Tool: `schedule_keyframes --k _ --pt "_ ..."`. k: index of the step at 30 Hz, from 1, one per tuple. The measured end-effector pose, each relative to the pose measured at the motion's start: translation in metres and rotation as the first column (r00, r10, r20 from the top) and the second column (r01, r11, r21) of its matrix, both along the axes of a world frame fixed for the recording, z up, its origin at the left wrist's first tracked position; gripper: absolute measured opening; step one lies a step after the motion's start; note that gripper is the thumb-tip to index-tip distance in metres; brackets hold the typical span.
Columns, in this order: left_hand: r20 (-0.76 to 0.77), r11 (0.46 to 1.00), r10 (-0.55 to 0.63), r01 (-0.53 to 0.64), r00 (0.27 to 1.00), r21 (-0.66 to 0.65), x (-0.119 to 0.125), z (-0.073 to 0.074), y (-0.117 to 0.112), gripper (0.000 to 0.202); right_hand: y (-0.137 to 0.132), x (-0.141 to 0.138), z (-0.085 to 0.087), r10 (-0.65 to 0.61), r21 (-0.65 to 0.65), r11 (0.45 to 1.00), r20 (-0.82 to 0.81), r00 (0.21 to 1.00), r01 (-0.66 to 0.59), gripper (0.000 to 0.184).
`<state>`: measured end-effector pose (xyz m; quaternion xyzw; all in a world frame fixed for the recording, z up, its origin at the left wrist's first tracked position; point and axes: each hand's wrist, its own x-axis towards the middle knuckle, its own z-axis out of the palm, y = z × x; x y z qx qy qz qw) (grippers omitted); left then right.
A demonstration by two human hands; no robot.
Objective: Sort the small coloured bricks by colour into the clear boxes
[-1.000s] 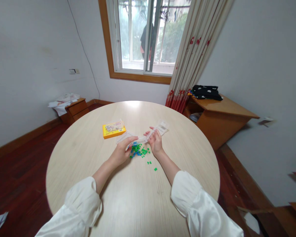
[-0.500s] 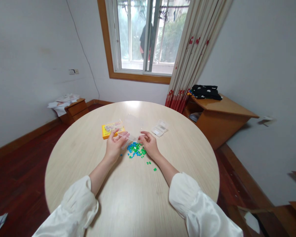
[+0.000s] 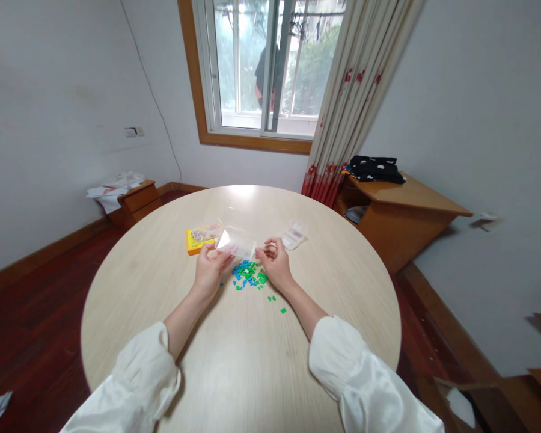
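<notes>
A clear plastic container [image 3: 241, 245] is held up between my two hands over the middle of the table. Its see-through walls make its exact shape hard to tell. My left hand [image 3: 211, 264] grips its left side, the fingers behind it showing through. At the right edge, the thumb and fingers of my right hand [image 3: 274, 258] pinch it. Just below lies a loose heap of small blue and green building bricks [image 3: 247, 273], with a few green ones scattered nearer to me, among them a flat green brick [image 3: 283, 311].
Left of my hands, a yellow box [image 3: 193, 242] lies with a clear packet [image 3: 207, 231] on top. Another clear plastic case [image 3: 294, 234] rests to the right. The round table [image 3: 234, 361] stands near a window and a wooden desk [image 3: 410, 198].
The clear container has tilted between my hands, and its surface now catches bright light. My right hand's fingers have risen slightly at its edge. The bricks look unmoved.
</notes>
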<state>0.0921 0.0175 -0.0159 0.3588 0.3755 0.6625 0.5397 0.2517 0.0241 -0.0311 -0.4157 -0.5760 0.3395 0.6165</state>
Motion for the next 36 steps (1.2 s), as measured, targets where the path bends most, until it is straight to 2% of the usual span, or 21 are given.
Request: schedule_keyframes --k 2,4,7,10,12,15,19,22,27,30,33,36 --pt "0.009 0.999 0.049 -0.049 0.999 -0.013 -0.001 -0.002 0.002 0.041 -0.002 0.001 0.002 -0.021 0.09 0.996 0.108 0.994 0.011 0.032" --pt "0.025 0.997 0.078 -0.077 0.997 -0.021 -0.002 -0.003 0.003 0.04 -0.004 0.002 0.004 -0.013 0.173 0.985 0.244 0.97 -0.03 0.032" --pt "0.033 0.998 0.056 -0.056 0.998 -0.023 0.0 -0.002 0.001 0.042 -0.005 0.002 0.005 -0.004 0.25 0.963 0.379 0.925 -0.099 0.025" --pt "0.001 1.0 0.013 -0.013 1.0 -0.014 0.001 0.001 -0.002 0.046 -0.003 0.002 0.004 -0.035 0.278 0.955 0.442 0.897 -0.1 0.016" --pt "-0.053 1.0 0.005 -0.004 0.999 0.009 0.001 0.001 -0.004 0.046 0.001 0.004 0.002 -0.083 0.282 0.958 0.454 0.887 -0.054 0.015" --pt "-0.152 0.997 0.042 -0.032 0.987 0.067 -0.001 0.002 -0.004 0.043 0.01 0.014 -0.003 -0.218 0.274 0.957 0.48 0.85 0.091 0.015" --pt "-0.24 0.983 0.127 -0.091 0.962 0.157 -0.003 0.001 -0.002 0.039 0.024 0.033 -0.009 -0.372 0.251 0.928 0.591 0.716 0.274 0.014" --pt "-0.264 0.975 0.17 -0.123 0.949 0.186 -0.004 0.0 0.0 0.037 0.031 0.041 -0.012 -0.388 0.232 0.92 0.655 0.648 0.316 0.016" --pt "-0.302 0.966 0.2 -0.135 0.932 0.221 -0.006 -0.001 0.0 0.033 0.035 0.043 -0.016 -0.375 0.238 0.923 0.731 0.57 0.302 0.017" --pt "-0.323 0.964 0.204 -0.131 0.924 0.233 -0.006 -0.002 0.0 0.032 0.037 0.044 -0.018 -0.405 0.235 0.9 0.761 0.507 0.366 0.014" --pt "-0.331 0.965 0.202 -0.128 0.922 0.231 -0.007 -0.003 0.0 0.033 0.04 0.046 -0.021 -0.419 0.219 0.883 0.766 0.488 0.414 0.012" --pt "-0.329 0.964 0.208 -0.137 0.921 0.226 -0.007 -0.003 0.0 0.033 0.042 0.046 -0.022 -0.379 0.173 0.893 0.786 0.488 0.414 0.013"
